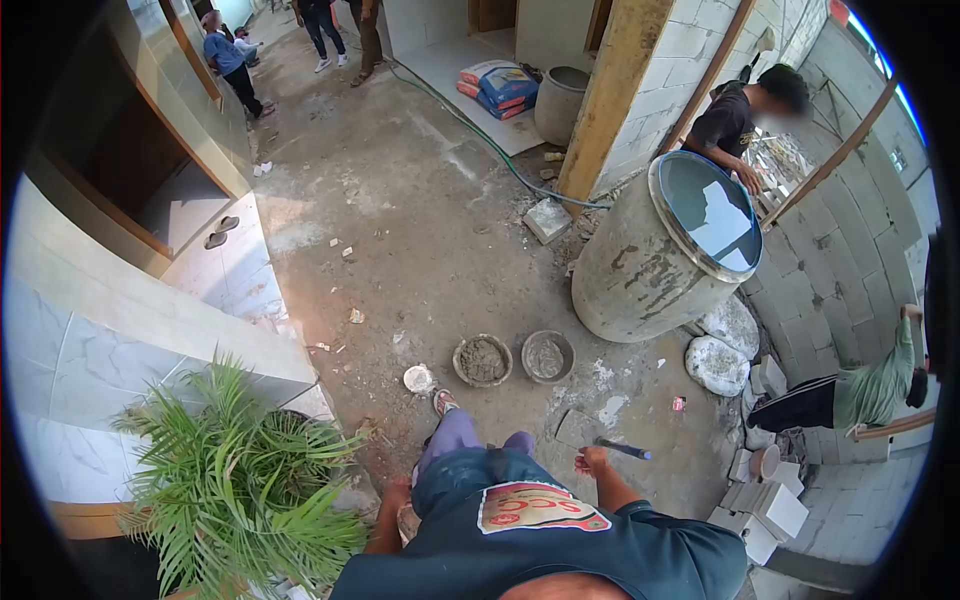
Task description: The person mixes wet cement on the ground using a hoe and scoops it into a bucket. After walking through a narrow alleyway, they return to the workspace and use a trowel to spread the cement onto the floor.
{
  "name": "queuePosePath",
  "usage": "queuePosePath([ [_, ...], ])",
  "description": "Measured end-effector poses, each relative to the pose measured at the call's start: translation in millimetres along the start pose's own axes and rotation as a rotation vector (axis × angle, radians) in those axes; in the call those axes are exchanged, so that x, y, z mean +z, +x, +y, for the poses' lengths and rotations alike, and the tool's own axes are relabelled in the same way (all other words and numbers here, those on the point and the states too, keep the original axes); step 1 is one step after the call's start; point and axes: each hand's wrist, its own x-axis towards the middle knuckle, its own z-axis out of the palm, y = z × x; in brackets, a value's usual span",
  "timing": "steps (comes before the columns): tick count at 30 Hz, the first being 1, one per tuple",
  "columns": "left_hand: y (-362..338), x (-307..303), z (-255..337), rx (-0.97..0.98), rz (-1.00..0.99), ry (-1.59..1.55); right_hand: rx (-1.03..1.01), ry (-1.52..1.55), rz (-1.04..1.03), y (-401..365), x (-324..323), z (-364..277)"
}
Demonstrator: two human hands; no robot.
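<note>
My right hand (590, 461) is in front of my right hip, fingers curled at a trowel (625, 449) with a dark, blue-ended handle and a flat grey blade pointing up and left. My left hand (397, 489) hangs beside my left hip near the plant; its fingers are not clear. On the ground ahead of my feet are a bowl of grey mortar (481, 360), a second bowl with wet grey contents (547, 357) and a small white container (418, 379).
A large drum of water (655, 265) stands at right, with a person (735, 125) behind it. Another person (875, 395) reaches toward the block wall. White sacks (717, 365) and blocks (765, 510) lie right. A leafy plant (240, 465) is left. A green hose (480, 135) crosses the ground.
</note>
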Motion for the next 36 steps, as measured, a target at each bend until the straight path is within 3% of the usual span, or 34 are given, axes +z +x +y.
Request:
queuePosePath([
  [2,-13,-16,-8,-0.570,0.026,-0.294,-0.046,-0.015,0.019,3,13,-35],
  [5,26,-13,-102,-0.620,-0.078,-0.374,-0.120,-0.039,0.064,-5,45,-95],
  [8,24,-68,-22,-0.575,-0.120,-0.403,-0.173,-0.072,0.070,4,90,-147],
  [9,36,-70,-24,-0.602,0.043,-0.575,-0.201,-0.105,0.051,-2,108,-168],
  [10,59,-81,-52,-0.603,-0.059,-0.977,-0.223,-0.149,0.016,-4,127,-188],
  [11,56,-89,-42,-0.362,-0.058,-1.170,-0.240,-0.279,-0.009,9,140,-199],
  [13,29,-106,67,-0.310,0.251,-0.760,-0.241,-0.295,-0.054,28,173,-223],
  [14,12,-110,80,-0.356,0.245,-0.748,-0.221,-0.322,-0.124,47,189,-233],
  [15,6,-112,88,-0.317,0.281,-0.786,-0.245,-0.463,-0.067,49,212,-247],
  [16,1,-110,96,-0.275,0.318,-0.826,-0.225,-0.462,-0.086,61,231,-252],
  [18,-39,-80,84,-0.402,0.386,-0.908,-0.158,-0.489,-0.098,126,274,-247],
  [20,-76,-46,63,-0.638,0.382,-0.898,-0.259,-0.446,0.117,195,303,-218],
  [21,-98,-24,49,-0.766,0.357,-0.869,-0.245,-0.457,0.117,236,307,-193],
  [23,-152,28,24,-0.929,0.373,-0.987,-0.487,-0.889,0.473,316,308,-142],
  [24,-171,51,24,-1.132,0.314,-0.853,-0.468,-0.897,0.467,336,314,-131],
  [25,-216,84,-16,-1.147,0.015,-0.732,-0.452,-0.630,0.463,347,318,-120],
  [26,-224,99,11,-1.268,0.024,-0.718,-0.423,-0.370,0.462,349,317,-108],
  [27,-231,108,29,-1.304,-0.011,-0.701,-0.396,-0.387,0.464,339,318,-116],
  [29,-231,109,46,-1.330,-0.071,-0.669,0.158,-0.111,-0.085,301,327,-148],
  [31,-221,102,54,-1.309,-0.094,-0.635,0.061,0.318,-0.280,288,349,-146],
  [33,-192,98,54,-1.233,-0.080,-0.611,0.020,0.166,-0.051,273,383,-173],
  [34,-171,100,48,-1.179,-0.057,-0.603,0.033,0.280,0.053,281,382,-182],
  [36,-115,100,36,-1.063,-0.011,-0.583,0.022,0.310,0.023,252,375,-224],
])
